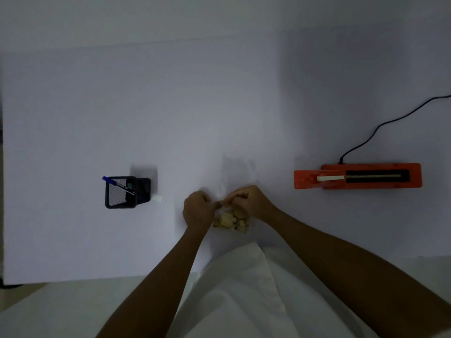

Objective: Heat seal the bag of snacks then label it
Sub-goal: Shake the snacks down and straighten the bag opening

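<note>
A small clear bag of snacks (231,222) with pale biscuits inside lies on the white table near its front edge. My left hand (197,211) pinches the bag's top at its left side. My right hand (249,202) pinches the same top edge from the right, and the fingers of both hands almost meet above the biscuits. The bag's clear upper part sticks up beyond my fingers and is hard to make out. An orange heat sealer (358,176) lies at the right with its arm down, apart from both hands.
A black mesh pen holder (121,192) with a blue pen (114,182) stands at the left, a small white object (157,198) beside it. The sealer's black cord (380,128) runs off to the upper right. White cloth (244,289) covers my lap below the table edge.
</note>
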`<act>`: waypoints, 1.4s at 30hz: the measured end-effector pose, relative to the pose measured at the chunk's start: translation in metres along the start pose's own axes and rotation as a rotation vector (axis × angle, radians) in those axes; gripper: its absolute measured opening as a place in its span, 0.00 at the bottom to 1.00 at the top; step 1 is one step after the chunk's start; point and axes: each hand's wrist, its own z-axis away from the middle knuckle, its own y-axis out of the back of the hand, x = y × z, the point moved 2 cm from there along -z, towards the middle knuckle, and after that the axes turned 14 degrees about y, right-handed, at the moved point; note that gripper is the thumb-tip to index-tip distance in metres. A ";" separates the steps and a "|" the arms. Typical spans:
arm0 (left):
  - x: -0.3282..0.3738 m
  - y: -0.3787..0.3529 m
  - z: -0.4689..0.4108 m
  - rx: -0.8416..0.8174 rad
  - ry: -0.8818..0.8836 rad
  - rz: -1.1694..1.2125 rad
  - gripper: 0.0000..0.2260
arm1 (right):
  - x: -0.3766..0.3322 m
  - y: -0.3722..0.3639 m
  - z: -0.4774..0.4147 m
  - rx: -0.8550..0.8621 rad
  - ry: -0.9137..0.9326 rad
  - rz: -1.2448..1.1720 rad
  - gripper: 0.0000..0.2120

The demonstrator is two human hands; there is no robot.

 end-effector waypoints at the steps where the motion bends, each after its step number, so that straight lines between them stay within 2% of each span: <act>1: 0.000 0.000 0.000 0.003 -0.001 0.004 0.22 | 0.003 0.002 0.000 0.016 -0.025 -0.053 0.10; 4: 0.001 -0.001 0.001 0.013 -0.002 0.005 0.20 | 0.006 0.004 -0.001 0.061 -0.116 -0.224 0.10; 6: 0.004 -0.002 0.004 0.035 -0.069 -0.027 0.16 | 0.005 0.004 -0.003 0.075 -0.173 -0.308 0.12; 9: 0.010 -0.003 0.018 0.100 -0.341 -0.112 0.04 | 0.009 0.005 -0.004 0.054 -0.205 -0.391 0.13; 12: 0.008 -0.017 0.037 0.051 -0.679 -0.164 0.06 | 0.013 0.007 -0.004 0.033 -0.232 -0.458 0.14; 14: 0.002 -0.029 0.047 0.005 -0.767 -0.236 0.08 | 0.012 0.006 -0.005 0.053 -0.284 -0.512 0.16; 17: -0.003 -0.038 0.052 0.009 -0.750 -0.304 0.09 | 0.006 0.005 -0.006 0.096 -0.351 -0.552 0.18; 23: 0.005 -0.034 0.056 0.044 -0.714 -0.352 0.14 | 0.003 0.009 -0.005 0.105 -0.320 -0.557 0.20; 28: 0.008 -0.034 0.064 0.067 -0.678 -0.435 0.22 | -0.001 0.017 -0.020 0.157 -0.251 -0.516 0.22; 42: 0.004 -0.034 0.068 0.033 -0.564 -0.566 0.31 | -0.008 0.067 -0.082 0.440 -0.011 -0.443 0.22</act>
